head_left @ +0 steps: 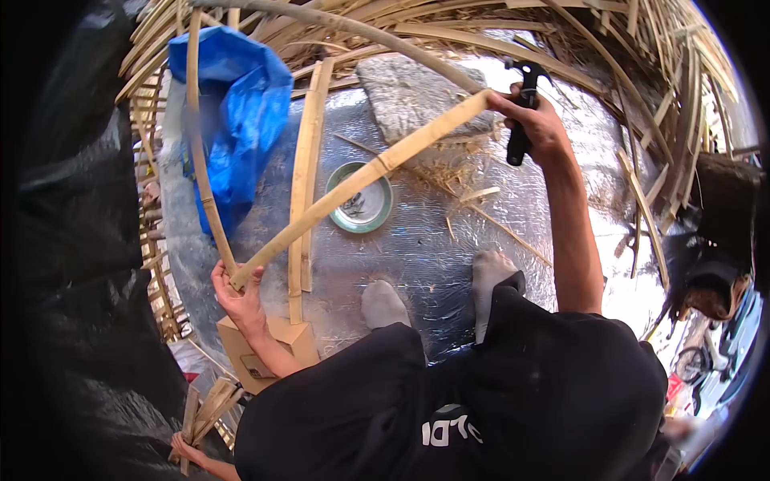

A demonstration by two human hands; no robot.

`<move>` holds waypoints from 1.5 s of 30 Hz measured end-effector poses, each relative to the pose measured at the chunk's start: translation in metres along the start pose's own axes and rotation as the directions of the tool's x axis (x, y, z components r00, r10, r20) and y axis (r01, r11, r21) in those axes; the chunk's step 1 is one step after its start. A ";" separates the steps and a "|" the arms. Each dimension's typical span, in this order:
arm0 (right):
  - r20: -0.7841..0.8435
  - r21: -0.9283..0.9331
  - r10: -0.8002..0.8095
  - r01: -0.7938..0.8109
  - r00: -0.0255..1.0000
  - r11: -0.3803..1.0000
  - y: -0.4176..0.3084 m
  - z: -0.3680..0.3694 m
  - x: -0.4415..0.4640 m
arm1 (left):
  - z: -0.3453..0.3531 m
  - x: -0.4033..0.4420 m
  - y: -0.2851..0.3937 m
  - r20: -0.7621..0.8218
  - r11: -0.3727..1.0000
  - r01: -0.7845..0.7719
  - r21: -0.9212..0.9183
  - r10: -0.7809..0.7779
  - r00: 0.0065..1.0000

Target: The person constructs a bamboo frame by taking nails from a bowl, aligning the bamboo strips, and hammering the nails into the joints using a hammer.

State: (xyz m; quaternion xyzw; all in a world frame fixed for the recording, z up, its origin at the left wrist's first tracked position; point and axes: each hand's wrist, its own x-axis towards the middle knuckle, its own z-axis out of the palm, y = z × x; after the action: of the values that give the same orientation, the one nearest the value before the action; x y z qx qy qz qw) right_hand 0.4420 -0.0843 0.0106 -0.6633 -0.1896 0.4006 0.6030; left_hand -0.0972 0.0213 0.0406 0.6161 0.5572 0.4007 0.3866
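My left hand [241,303] is closed around the lower left corner of a bamboo frame [365,175], where two slats meet. My right hand [539,127] grips a black claw hammer [520,136], and its fingers also touch the frame's right corner. A third slat [345,26] runs across the top, so the frame makes a rough triangle in the air. Below it, a green-rimmed bowl [388,210] holds small dark pieces that look like nails. Beyond the frame's right corner lies a rough stone slab [401,92], partly hidden by the slats.
Two bamboo slats [303,172] lie left of the bowl, near a cardboard box [285,341]. A blue plastic bag [249,104] sits at upper left. Cut strips [682,120] pile along the far and right edges. Another person's hand [186,449] holds wooden pieces at lower left.
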 end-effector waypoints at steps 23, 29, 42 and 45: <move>0.231 -0.479 -0.097 0.200 0.968 0.855 -0.031 0.021 0.017 | 0.002 -0.113 -0.040 -0.107 0.979 0.204 0.016 -0.201 0.974; 0.294 -0.461 -0.096 0.229 0.951 0.858 -0.035 0.040 0.030 | 0.028 -0.199 -0.060 -0.161 0.924 0.376 -0.078 -0.383 0.910; 0.112 -0.841 -0.281 0.241 0.953 0.485 -0.039 0.056 0.049 | 0.065 -0.199 -0.044 -0.054 0.657 0.753 -0.034 -0.754 0.655; 0.016 -0.777 -0.075 0.059 0.997 0.626 -0.042 0.044 0.068 | 0.053 -0.213 -0.095 -0.041 0.849 0.513 0.129 -0.512 0.858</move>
State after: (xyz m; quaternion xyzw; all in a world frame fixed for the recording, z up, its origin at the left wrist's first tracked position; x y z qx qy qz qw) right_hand 0.4592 0.0029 0.0325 -0.8544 -0.3626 0.2512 0.2747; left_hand -0.0962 -0.1850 -0.0802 0.4689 0.7280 0.2459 0.4355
